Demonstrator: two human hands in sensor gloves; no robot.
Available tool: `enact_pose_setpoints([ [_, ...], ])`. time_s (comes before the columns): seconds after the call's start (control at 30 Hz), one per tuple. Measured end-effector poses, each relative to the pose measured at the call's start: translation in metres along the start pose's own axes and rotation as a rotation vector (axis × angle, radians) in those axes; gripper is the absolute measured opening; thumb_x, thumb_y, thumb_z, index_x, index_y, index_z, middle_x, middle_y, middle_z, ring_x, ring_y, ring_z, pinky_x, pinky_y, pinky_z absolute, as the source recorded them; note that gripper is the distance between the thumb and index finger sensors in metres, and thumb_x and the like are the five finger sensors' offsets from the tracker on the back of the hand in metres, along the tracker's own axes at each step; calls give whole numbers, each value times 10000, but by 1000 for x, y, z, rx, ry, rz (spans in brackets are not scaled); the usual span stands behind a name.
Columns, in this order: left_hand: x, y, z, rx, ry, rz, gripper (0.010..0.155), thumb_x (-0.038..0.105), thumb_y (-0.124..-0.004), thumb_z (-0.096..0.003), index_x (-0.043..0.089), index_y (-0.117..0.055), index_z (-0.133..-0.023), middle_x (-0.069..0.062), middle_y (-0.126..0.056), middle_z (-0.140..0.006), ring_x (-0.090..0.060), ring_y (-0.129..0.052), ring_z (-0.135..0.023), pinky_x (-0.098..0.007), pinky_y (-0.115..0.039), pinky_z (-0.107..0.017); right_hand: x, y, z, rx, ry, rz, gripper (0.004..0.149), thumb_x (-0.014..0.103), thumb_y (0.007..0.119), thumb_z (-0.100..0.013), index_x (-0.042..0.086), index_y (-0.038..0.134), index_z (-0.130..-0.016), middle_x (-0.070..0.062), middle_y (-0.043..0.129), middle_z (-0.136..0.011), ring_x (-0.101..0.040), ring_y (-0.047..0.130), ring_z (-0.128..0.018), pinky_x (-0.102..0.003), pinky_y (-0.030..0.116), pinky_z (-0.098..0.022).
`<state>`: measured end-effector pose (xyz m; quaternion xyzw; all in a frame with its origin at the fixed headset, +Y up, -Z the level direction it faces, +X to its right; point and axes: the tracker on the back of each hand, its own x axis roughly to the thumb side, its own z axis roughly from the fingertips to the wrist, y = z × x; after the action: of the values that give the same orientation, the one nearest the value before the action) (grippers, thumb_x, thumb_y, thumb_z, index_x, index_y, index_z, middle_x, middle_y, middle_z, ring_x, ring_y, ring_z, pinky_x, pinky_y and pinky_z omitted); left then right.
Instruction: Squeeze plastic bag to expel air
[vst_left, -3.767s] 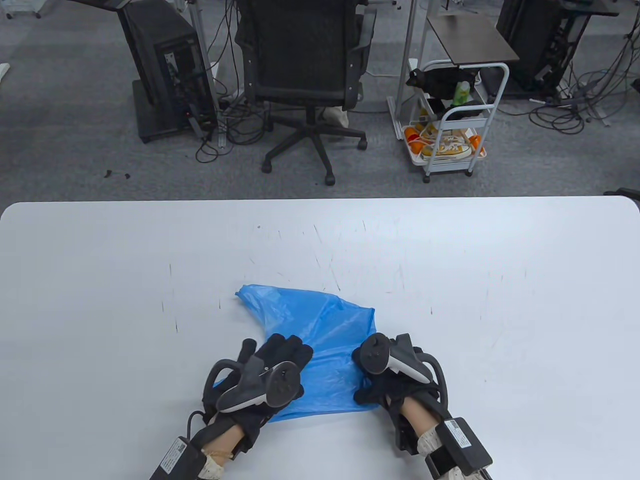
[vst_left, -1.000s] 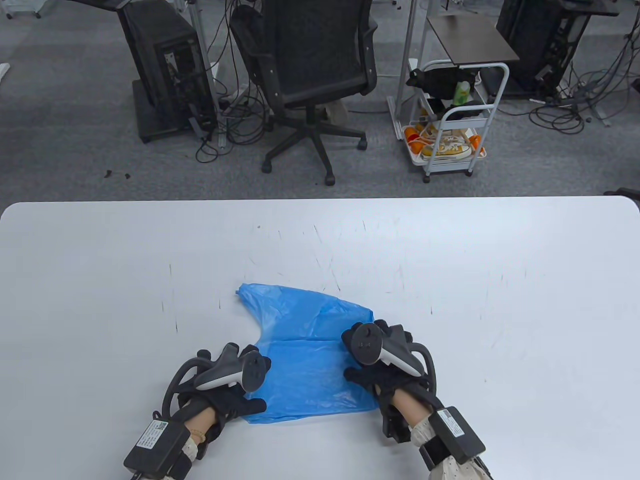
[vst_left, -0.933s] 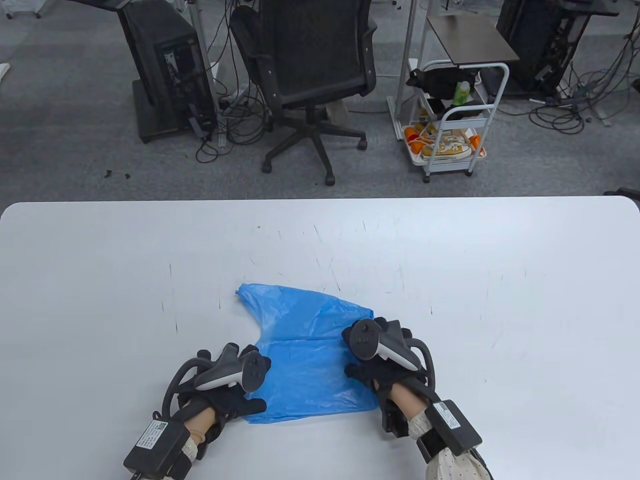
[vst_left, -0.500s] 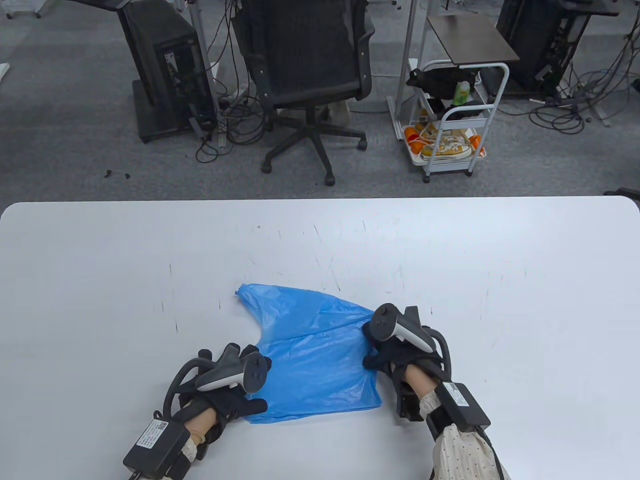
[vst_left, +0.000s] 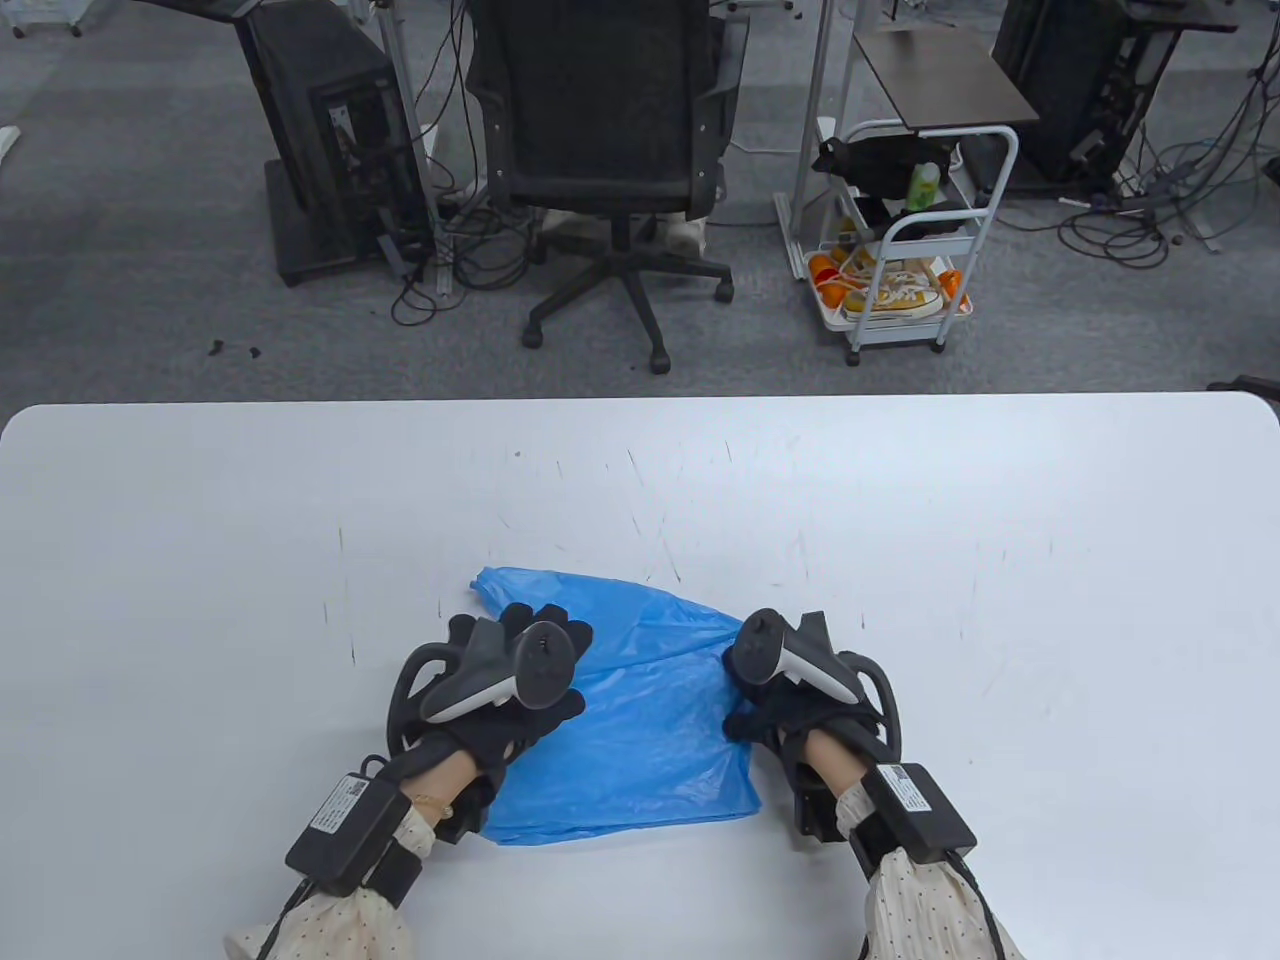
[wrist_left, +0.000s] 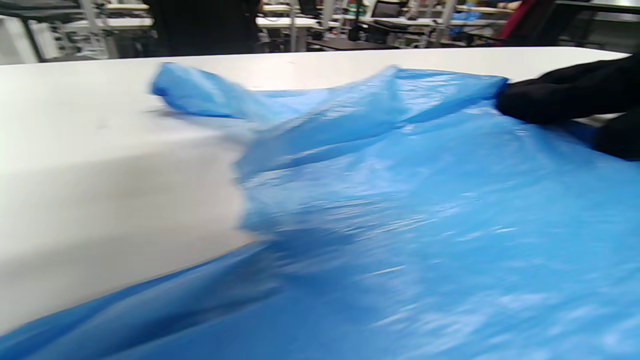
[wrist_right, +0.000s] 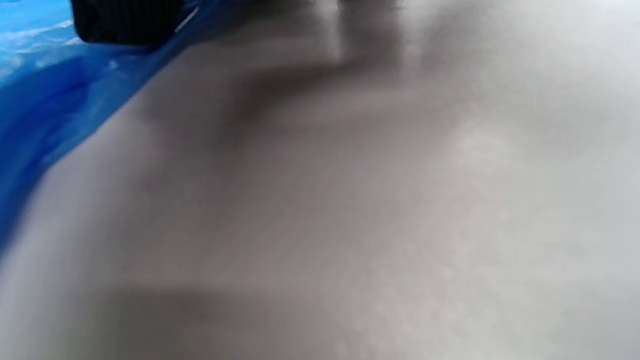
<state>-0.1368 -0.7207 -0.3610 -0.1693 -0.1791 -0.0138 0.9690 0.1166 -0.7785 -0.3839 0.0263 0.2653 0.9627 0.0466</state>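
A thin blue plastic bag (vst_left: 650, 730) lies mostly flat on the white table (vst_left: 900, 520), with a pointed handle end at the far left (vst_left: 490, 585). My left hand (vst_left: 530, 632) rests palm down on the bag's left part, fingers spread forward. My right hand (vst_left: 742, 697) holds the bag's right edge. In the left wrist view the bag (wrist_left: 400, 210) fills the frame, wrinkled and slightly puffed, and the right hand's fingers (wrist_left: 560, 95) pinch its far right corner. The right wrist view is blurred, showing the bag's edge (wrist_right: 30, 110) and a gloved fingertip (wrist_right: 125, 20).
Beyond the table's far edge stand a black office chair (vst_left: 600, 130), a computer tower (vst_left: 330, 140) and a white cart (vst_left: 900, 250) with shoes and small items. The table carries only the bag and faint scratch marks.
My left hand has moved forward from the bag's near left corner onto its left middle. My right hand shifted forward and right along the right edge about half a second ago and now stays there.
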Motion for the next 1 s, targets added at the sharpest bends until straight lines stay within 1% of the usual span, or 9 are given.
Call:
enact_pose_setpoints([
  [0.1, 25, -10, -19, -60, -63, -59, 678, 552, -606, -476, 443, -342, -1091, 102, -304, -1241, -246, -359, -1169, -658, -312, -811, 1, 0, 0, -4, 3, 11, 712, 490, 670, -450, 419, 262, -1030, 151, 153, -1163, -319, 110, -1094, -711, 153, -702],
  [0.17, 41, -21, -32, -96, -95, -102, 666, 541, -611, -478, 451, -355, -1086, 109, -319, -1238, -236, -377, -1165, -653, -318, -812, 1, 0, 0, -5, 3, 9, 710, 489, 667, -450, 421, 261, -1028, 150, 152, -1162, -319, 109, -1093, -710, 157, -703],
  [0.23, 49, -29, -40, -119, -105, -119, 651, 532, -618, -478, 462, -376, -1079, 118, -338, -1234, -231, -399, -1160, -646, -332, -813, 1, 0, 0, -5, 2, 5, 710, 488, 666, -450, 421, 259, -1028, 151, 150, -1162, -318, 105, -1092, -708, 162, -704],
  [0.33, 52, -38, -47, -139, -102, -136, 635, 530, -618, -480, 466, -401, -1073, 127, -378, -1227, -224, -443, -1151, -636, -363, -812, 1, 1, 0, -6, 0, 6, 710, 488, 664, -448, 423, 257, -1026, 149, 149, -1160, -318, 105, -1091, -708, 166, -704],
  [0.4, 49, -42, -49, -149, -92, -148, 632, 534, -612, -481, 479, -385, -1068, 141, -356, -1223, -208, -431, -1148, -627, -372, -813, 1, 1, 0, -7, -2, 7, 709, 487, 662, -449, 421, 256, -1027, 148, 148, -1160, -319, 105, -1090, -707, 167, -705],
  [0.57, 37, -42, -47, -148, -67, -138, 625, 544, -602, -480, 491, -385, -1064, 162, -352, -1222, -206, -434, -1147, -620, -391, -813, 0, 1, 0, -5, -4, 2, 707, 485, 663, -449, 422, 258, -1025, 150, 148, -1159, -318, 100, -1088, -708, 176, -704],
  [0.73, 15, -44, -45, -158, -16, -133, 626, 547, -600, -481, 509, -362, -1058, 195, -322, -1221, -217, -420, -1151, -618, -392, -814, 0, 1, 0, -3, -1, 0, 709, 485, 663, -448, 424, 256, -1025, 151, 144, -1158, -316, 98, -1088, -706, 179, -706],
  [1.0, -19, -47, -36, -166, 64, -104, 622, 555, -596, -477, 543, -344, -1046, 184, -301, -1224, -211, -403, -1150, -611, -398, -816, -1, 2, 0, 0, -2, -10, 708, 486, 660, -449, 428, 250, -1024, 160, 133, -1154, -310, 85, -1086, -703, 180, -707],
])
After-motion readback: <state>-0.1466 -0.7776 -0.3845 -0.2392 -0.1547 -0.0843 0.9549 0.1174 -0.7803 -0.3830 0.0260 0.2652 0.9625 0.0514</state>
